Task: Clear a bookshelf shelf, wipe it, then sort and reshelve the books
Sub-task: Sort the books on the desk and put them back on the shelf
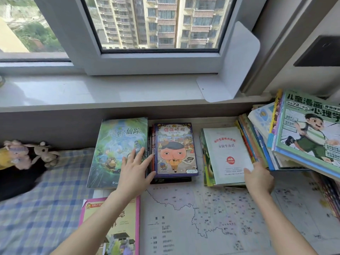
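A large green picture book (pixel 114 148) lies flat beside a small stack topped by a purple-framed cartoon book (pixel 174 150). My left hand (pixel 136 166) lies with spread straight fingers over the green book's right edge, thumb against the purple stack's left side. A pale green booklet (pixel 223 153) tops another pile to the right. My right hand (pixel 257 178) rests at that pile's lower right corner, fingers curled over its edge. A leaning row of thin books (pixel 250 138) and a comic stack (pixel 309 129) sit at the far right.
Everything lies on a printed map sheet (pixel 202 218). A pink-bordered book (pixel 114 227) is near my left forearm. Plush toys (pixel 27 153) sit on a checked blue cloth (pixel 36 208) at left. The white windowsill (pixel 110 91) and a white bookend (pixel 230 76) are behind.
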### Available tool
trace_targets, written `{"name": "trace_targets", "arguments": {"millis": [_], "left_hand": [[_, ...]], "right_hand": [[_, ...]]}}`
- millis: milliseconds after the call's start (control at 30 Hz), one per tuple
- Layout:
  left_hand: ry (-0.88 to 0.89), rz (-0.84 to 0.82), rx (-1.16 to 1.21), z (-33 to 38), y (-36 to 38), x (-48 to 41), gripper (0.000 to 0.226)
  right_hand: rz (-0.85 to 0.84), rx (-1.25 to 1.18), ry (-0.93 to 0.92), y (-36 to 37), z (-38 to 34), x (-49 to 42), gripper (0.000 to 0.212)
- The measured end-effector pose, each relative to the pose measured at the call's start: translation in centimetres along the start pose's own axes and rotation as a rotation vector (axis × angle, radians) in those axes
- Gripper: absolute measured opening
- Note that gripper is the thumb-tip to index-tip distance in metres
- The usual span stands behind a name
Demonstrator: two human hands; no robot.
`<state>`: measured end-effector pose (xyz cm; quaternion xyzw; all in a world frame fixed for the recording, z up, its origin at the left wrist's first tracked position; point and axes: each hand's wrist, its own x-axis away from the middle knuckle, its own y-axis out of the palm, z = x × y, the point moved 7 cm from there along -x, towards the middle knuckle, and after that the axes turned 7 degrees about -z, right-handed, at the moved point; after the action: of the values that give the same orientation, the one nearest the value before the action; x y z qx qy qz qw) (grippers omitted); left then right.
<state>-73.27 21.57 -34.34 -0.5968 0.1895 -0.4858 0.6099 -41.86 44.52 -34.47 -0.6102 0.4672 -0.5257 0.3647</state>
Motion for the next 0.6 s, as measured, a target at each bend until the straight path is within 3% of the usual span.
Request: {"name": "trace_targets", "arguments": {"millis": [67,100,167,267,400,600], "left_hand": [[-0.011,-0.013,0.017,-0.3,-0.1,0.3,0.068],[-0.024,-0.020,0.023,-0.6,-0.2,0.4,0.071],[-0.053,-0.024,0.052,-1.2,-0.5,0.8,0.079],[-0.063,-0.073,0.021,-2.5,-0.5,1.9,0.096],[-0.075,-0.119,-0.152,-4.3,0.0,3.1,0.098],[-0.058,-0.140,-0.215,-5.1,-0.1,2.7,0.087]], "right_hand": [[0.039,0.274,0.005,-0.9,-1.3,0.7,0.050],[0.076,0.298,-0.046,-1.2,-2.6,1.3,0.053],[0.047,0.168,-0.231,-0.5,-6.1,3.0,0.046],[-0.235,-0.044,-0.383,3.2,-11.5,5.7,0.056],[-0.419,0.023,-0.250,7.8,-14.5,6.1,0.072],[-0.307,0.100,-0.212,7.1,-14.5,6.2,0.059]]}}
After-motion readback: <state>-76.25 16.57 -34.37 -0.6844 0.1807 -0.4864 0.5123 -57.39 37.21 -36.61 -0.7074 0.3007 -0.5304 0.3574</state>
